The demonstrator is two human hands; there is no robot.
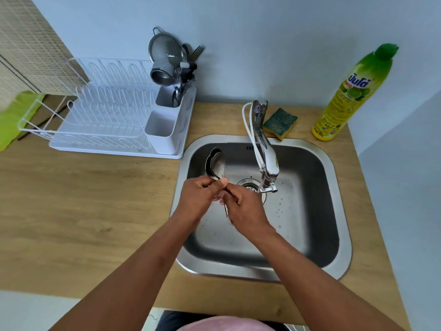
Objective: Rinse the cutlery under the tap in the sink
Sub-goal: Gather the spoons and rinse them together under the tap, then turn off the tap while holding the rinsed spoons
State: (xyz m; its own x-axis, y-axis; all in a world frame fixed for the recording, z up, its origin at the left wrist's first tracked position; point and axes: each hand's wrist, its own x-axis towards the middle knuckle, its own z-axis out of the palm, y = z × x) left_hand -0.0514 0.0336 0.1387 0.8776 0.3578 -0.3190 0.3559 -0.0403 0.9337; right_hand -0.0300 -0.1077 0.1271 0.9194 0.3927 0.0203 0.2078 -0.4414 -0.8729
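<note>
Open basin is left below and to the right of the fingers [235,195], while the way ahead is barred by the tap [268,163] just beside them and by the sink [343,235] walls beyond.
</note>
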